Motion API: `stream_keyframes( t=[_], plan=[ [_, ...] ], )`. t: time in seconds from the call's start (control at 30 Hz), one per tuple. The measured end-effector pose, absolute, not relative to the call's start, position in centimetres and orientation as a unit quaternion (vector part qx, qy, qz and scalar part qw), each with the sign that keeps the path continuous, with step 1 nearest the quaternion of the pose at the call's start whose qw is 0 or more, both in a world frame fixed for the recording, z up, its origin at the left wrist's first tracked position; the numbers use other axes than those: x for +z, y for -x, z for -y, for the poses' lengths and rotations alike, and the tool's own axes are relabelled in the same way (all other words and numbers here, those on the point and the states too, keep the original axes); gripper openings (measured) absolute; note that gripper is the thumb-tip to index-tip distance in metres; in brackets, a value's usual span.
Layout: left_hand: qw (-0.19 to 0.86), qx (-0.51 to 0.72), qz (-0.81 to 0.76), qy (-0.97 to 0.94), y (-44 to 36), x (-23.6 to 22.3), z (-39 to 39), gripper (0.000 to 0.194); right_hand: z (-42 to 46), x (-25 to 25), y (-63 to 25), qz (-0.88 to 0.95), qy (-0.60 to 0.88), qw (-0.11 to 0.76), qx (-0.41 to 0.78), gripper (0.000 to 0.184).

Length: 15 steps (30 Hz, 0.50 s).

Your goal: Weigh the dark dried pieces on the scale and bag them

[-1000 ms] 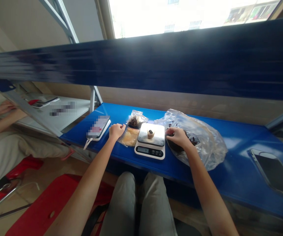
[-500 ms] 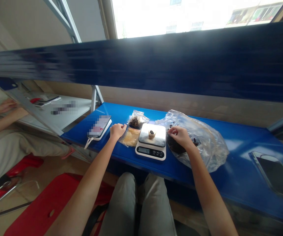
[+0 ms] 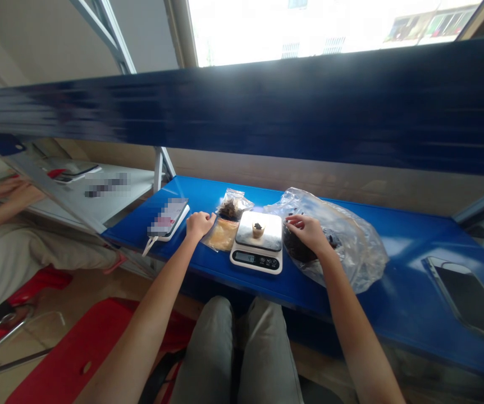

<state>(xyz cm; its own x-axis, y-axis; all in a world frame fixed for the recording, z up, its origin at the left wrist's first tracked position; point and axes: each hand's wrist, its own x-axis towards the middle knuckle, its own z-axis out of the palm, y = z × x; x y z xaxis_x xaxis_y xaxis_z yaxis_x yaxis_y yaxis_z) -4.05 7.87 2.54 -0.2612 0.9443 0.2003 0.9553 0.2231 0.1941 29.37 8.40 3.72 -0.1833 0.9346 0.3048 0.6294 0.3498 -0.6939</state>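
My left hand (image 3: 200,224) is curled closed at the left edge of a flat zip bag of yellowish contents (image 3: 222,233), with nothing visible in it. My right hand (image 3: 305,230) hovers with thumb and fingers pinched over dark, flaky pieces (image 3: 298,249) in an open clear plastic bag (image 3: 360,252); whatever sits between the fingertips is too small to make out. Between my hands stands a white digital kitchen scale (image 3: 256,262), its display lit. On its shiny plate rests a small tan cup (image 3: 258,230) holding some dark pieces.
Behind the yellowish bag lies a small clear bag of brown dried bits (image 3: 233,206). A white device with a cable (image 3: 169,219) is at the left, a phone (image 3: 471,294) at the right. A blue shelf beam (image 3: 242,112) spans above the blue table (image 3: 410,241). Another person's hands (image 3: 23,191) show far left.
The whole view has shifted slightly left. My right hand stays pinched over the dark pieces with its fingertips a little changed; my left hand keeps its place by the yellowish bag.
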Motion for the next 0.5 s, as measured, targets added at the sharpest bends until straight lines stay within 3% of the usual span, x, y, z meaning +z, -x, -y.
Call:
stream_keyframes(
  t=[0.5],
  plan=[
    [0.023, -0.150, 0.777, 0.611, 4.20, 2.44, -7.79, 0.050, -7.92, 3.72, -29.41, 0.762, 0.556, 0.268, 0.195, 0.036]
  ],
)
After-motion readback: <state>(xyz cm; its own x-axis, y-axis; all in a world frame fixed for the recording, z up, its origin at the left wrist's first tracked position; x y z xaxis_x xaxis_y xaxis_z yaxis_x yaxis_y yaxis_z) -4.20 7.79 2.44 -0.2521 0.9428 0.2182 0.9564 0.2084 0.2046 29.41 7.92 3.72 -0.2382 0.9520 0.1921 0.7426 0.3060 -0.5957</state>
